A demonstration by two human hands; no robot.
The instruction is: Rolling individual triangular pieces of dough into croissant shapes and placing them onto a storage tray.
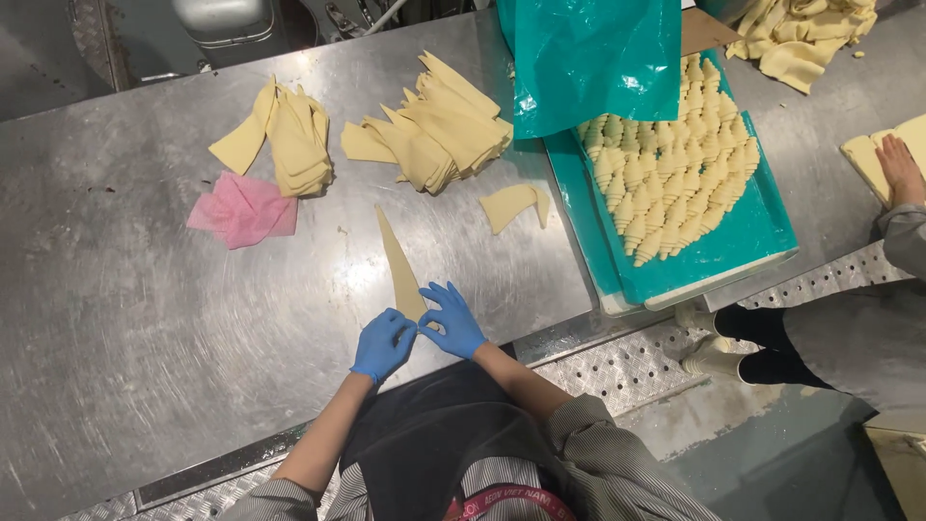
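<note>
A pink crumpled cloth (243, 209) lies on the steel desk (125, 318) at the left, just beside a folded stack of dough strips (289, 135). To its right sits a larger heap of dough triangles (434, 130), fanned and overlapping so that single pieces are hard to count. Below that heap a long dough triangle (398, 265) lies flat, its thin tip pointing away from the person and its wide end at the near edge, partly covered by the hands. The left hand (383, 344), in a blue glove, curls its fingers onto the wide end; the right hand (451, 319), also gloved, pinches the same end with spread fingers. Whether the edge is already rolled cannot be told under the gloves. A small loose dough piece (513, 205) rests farther right. Next comes a teal-lined tray (733, 246) with rows of rolled dough pieces (675, 164); a teal plastic sheet (588, 58) hides its far end. At the top right more dough scraps (801, 34) are cut off by the frame. At the right edge another person's hand (901, 169) rests on a pale dough slab (868, 159).
</note>
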